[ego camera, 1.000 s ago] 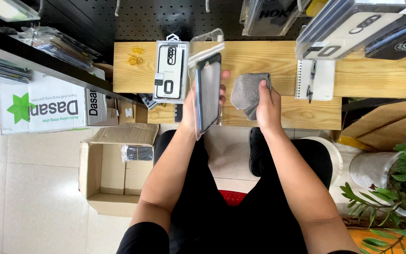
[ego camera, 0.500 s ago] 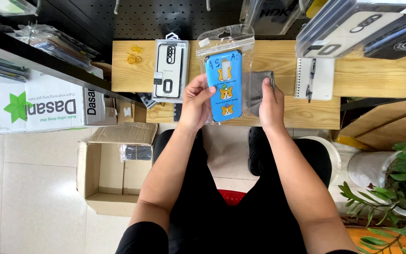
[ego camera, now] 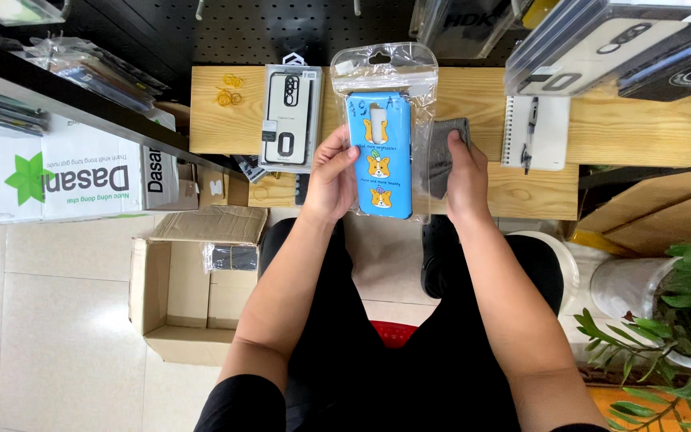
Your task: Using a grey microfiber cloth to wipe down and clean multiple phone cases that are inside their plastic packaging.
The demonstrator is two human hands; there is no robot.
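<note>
- Our left hand point(ego camera: 331, 178) gripped the bagged blue phone case point(ego camera: 379, 152), now raised higher over the wooden counter's point(ego camera: 625, 128) front edge.
- Our right hand point(ego camera: 467, 178) kept pinching 1 grey case point(ego camera: 444, 160).

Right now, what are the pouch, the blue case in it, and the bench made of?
Pouch: clear glossy plastic film, judging by glare and wrinkles. Blue case: probably smooth plastic or silicone with printed cartoon dogs; can't tell which. Bench: light wood, visible grain, matte.
</note>
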